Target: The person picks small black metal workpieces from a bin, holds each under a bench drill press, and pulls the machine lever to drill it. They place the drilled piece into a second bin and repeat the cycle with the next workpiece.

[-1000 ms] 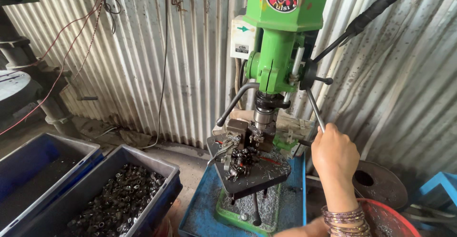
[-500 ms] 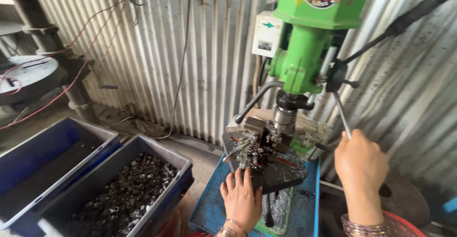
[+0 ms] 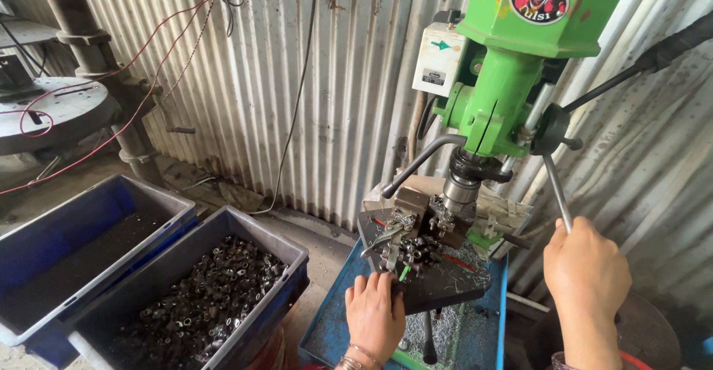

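Note:
A green drill press [image 3: 512, 80] stands against the corrugated wall. My right hand [image 3: 585, 266] is closed around the lower feed handle [image 3: 557, 192] of the press. The spindle [image 3: 462, 184] sits low over a metal fixture [image 3: 416, 225] on the dark work table [image 3: 453, 281], with small dark metal parts heaped beside it. My left hand [image 3: 375, 312] rests flat, fingers spread, on the front edge of that table, just below the fixture. It holds nothing.
Two blue crates stand at the left: the nearer crate [image 3: 200, 296] is full of small dark metal parts, the farther crate [image 3: 67, 251] has a dark layer on its bottom. A blue tray [image 3: 330, 325] with metal chips lies under the work table. Another grey machine [image 3: 59, 110] with red wires stands far left.
My left hand has come into view and settled on the front of the work table. My right hand has kept hold of the feed handle. The view has shifted left and closer.

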`<action>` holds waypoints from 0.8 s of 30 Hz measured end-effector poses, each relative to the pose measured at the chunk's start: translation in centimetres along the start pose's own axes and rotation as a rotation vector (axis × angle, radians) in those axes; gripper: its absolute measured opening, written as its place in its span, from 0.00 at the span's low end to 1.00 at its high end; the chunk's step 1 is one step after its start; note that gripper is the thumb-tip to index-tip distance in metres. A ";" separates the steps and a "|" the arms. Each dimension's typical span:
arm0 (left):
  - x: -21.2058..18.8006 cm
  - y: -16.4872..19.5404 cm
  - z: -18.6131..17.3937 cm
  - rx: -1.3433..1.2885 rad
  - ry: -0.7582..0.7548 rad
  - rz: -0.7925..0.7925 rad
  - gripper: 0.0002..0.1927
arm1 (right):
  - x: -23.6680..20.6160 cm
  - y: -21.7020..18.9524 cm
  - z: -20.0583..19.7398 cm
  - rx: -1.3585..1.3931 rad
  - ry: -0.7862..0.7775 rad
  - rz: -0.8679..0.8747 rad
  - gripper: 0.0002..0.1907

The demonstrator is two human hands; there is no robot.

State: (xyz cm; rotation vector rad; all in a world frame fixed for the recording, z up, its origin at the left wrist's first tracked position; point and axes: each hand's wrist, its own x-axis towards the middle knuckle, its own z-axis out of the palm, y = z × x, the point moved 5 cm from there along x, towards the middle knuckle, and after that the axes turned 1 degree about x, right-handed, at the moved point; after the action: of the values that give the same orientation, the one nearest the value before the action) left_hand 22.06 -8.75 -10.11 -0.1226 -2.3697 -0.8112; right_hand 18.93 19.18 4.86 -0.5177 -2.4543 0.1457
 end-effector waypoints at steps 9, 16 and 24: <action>0.2 1.0 0.2 -0.194 -0.080 -0.002 0.18 | -0.2 -0.4 -0.4 0.005 0.006 0.000 0.19; 0.7 4.7 8.0 -1.599 -0.398 -1.100 0.13 | -0.6 -0.5 -0.9 0.007 0.011 -0.017 0.19; 6.2 7.6 9.5 -1.935 0.094 -1.217 0.13 | -0.7 -0.7 -2.2 0.012 -0.105 0.081 0.20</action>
State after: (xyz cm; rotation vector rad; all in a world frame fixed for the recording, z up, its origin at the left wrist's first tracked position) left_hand 14.15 2.22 -8.34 0.5964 -0.4644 -3.0945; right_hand 20.53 18.21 6.44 -0.6187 -2.5339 0.2267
